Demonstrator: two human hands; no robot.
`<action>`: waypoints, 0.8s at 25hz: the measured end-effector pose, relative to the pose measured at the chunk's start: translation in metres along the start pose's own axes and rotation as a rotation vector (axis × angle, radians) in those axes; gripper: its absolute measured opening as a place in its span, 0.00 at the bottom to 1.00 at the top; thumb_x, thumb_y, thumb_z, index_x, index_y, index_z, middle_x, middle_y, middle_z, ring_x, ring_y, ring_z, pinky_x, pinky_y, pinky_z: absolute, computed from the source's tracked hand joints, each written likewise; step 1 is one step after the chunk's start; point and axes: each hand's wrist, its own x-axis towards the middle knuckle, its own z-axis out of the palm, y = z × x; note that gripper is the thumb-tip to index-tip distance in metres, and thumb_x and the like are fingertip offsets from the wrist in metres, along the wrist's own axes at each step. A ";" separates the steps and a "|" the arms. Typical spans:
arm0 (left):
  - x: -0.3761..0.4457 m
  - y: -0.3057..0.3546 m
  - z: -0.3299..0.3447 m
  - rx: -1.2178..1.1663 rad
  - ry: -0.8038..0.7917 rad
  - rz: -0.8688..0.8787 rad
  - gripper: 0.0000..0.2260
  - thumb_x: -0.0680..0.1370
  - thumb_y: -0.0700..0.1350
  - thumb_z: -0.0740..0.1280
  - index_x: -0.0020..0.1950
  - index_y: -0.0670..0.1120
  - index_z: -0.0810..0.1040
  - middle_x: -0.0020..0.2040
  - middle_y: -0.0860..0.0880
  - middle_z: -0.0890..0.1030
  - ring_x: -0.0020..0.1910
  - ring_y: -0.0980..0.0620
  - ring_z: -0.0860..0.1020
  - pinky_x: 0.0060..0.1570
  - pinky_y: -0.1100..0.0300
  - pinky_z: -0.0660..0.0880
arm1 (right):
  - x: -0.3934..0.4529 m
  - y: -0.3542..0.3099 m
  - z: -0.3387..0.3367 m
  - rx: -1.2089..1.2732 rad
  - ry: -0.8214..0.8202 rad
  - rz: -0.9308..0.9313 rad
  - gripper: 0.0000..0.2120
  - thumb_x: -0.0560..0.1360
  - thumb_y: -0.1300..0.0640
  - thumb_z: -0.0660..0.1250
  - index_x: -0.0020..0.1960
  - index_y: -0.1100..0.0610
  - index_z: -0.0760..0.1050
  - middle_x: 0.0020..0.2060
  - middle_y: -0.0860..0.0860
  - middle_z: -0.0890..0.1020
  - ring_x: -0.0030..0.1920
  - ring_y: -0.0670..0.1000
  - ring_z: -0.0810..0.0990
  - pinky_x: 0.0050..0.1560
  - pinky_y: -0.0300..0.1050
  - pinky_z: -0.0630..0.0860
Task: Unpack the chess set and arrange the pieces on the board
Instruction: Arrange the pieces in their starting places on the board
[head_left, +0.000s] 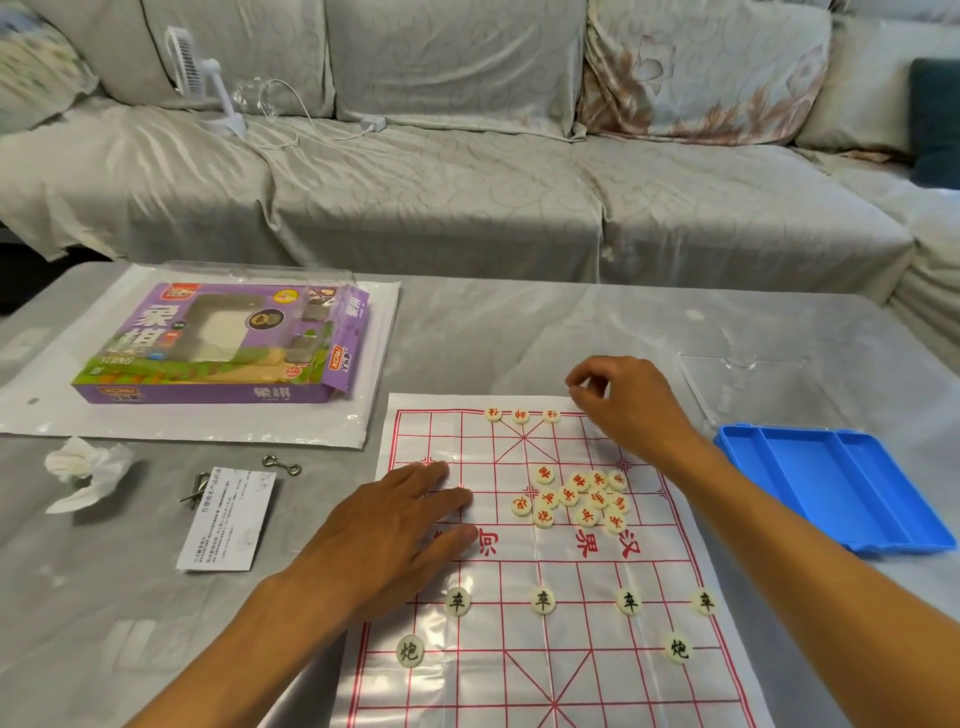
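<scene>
Filling the far red row.
My right hand (623, 400) pinches, contents unseen; left hand (400, 525) flattens the board (519, 566); next, the red heap (576, 499).

L hand (400, 525) flat, palm down, fingers straight; R hand (623, 405) raised, fingers curled w/ fingertips pinched, arm outstretched

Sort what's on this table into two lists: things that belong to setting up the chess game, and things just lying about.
Belongs to the job:
board
red pieces in a pile
three red pieces on the far row
black pieces
blue tray
purple box

Just lying about:
crumpled tissue
metal hooks
printed slip
fan on the sofa
</scene>
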 end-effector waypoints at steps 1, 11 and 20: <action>-0.001 0.001 -0.001 0.002 -0.003 -0.002 0.44 0.64 0.75 0.28 0.74 0.63 0.60 0.77 0.60 0.54 0.76 0.57 0.53 0.71 0.55 0.61 | -0.003 -0.001 0.001 -0.027 -0.037 -0.011 0.08 0.77 0.53 0.66 0.54 0.53 0.79 0.46 0.48 0.81 0.42 0.46 0.77 0.50 0.39 0.77; 0.000 0.001 -0.001 0.030 0.002 0.018 0.43 0.65 0.75 0.29 0.73 0.63 0.60 0.77 0.59 0.55 0.76 0.56 0.56 0.69 0.55 0.64 | -0.059 0.004 -0.001 -0.096 -0.114 -0.001 0.08 0.77 0.50 0.65 0.54 0.49 0.80 0.49 0.45 0.82 0.45 0.44 0.77 0.52 0.39 0.76; -0.002 0.001 0.000 0.030 0.009 0.009 0.38 0.68 0.73 0.33 0.74 0.64 0.59 0.77 0.60 0.54 0.76 0.57 0.55 0.69 0.56 0.62 | -0.078 -0.009 0.004 -0.155 -0.330 -0.102 0.15 0.74 0.40 0.65 0.59 0.44 0.76 0.52 0.41 0.78 0.49 0.44 0.71 0.49 0.34 0.70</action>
